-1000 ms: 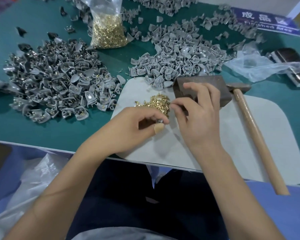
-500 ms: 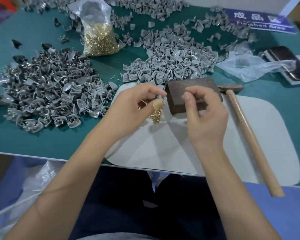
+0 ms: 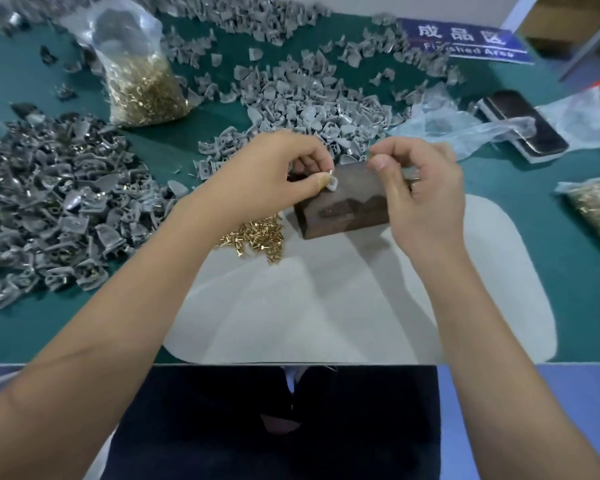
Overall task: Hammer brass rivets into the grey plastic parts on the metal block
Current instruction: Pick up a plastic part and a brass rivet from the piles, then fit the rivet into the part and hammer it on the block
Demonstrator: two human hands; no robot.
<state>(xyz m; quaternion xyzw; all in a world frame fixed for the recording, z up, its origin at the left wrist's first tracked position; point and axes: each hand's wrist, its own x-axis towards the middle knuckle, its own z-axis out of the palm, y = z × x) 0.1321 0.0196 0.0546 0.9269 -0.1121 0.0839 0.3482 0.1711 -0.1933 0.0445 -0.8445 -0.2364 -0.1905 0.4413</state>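
Your bench is covered in green, with a pale mat at the centre of the frame, and the dark metal block sits at the mat's upper edge. A big heap of grey plastic parts fills the left of the frame, another heap lies above the block, and a bag of rivets stands at upper left. Your left hand is curled, thumb and forefinger pinching one grey part with what looks like a rivet standing in it, right at the block's top left edge. Your right hand is loosely curled over the block's right end; I cannot tell whether it holds anything. Loose rivets lie on the mat just lower left of the block. No hammer shows in this frame, so your right hand will probably have to go and find one, and while it does the part is steadied by a single pinch. If it sits that close to the edge, a blow could tip it off or bend the rivet. Your fingertips are also next to the strike point, so a glancing hit would land on them.
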